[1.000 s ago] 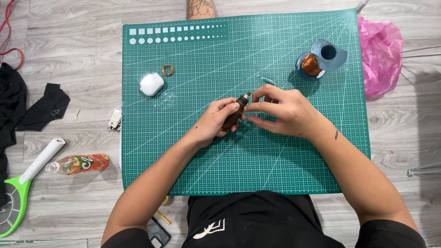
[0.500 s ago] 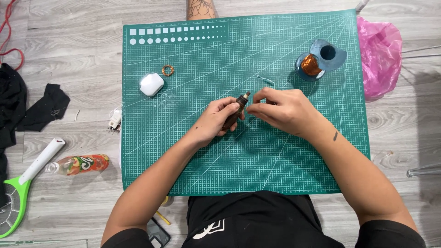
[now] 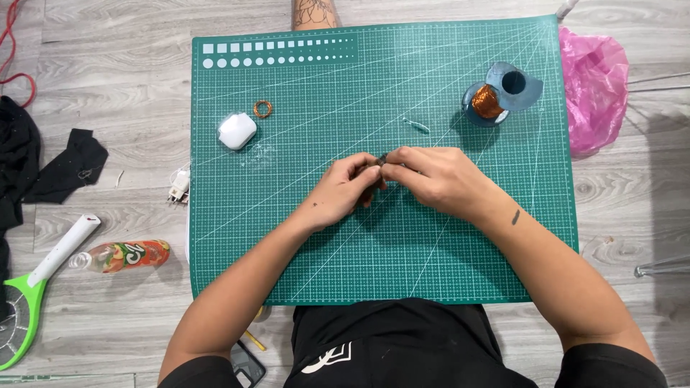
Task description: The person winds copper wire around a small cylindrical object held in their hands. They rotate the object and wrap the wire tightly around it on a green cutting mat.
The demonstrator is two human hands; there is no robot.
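Observation:
My left hand and my right hand meet over the middle of a green cutting mat. Together they pinch a small dark cylindrical object, mostly hidden by the fingers. A blue spool of copper wire lies on the mat at the upper right, beyond my right hand. A small copper wire ring and a white earbud case sit at the mat's upper left. A tiny pale scrap lies just above my hands.
A pink plastic bag lies right of the mat on the wooden floor. To the left are black cloth, a white plug, a small bottle and a green and white racket-shaped swatter. Another person's leg shows at the top.
My hands have closed in around the small dark object, covering more of it. Its tip, seen sticking up between the fingers before, is almost hidden.

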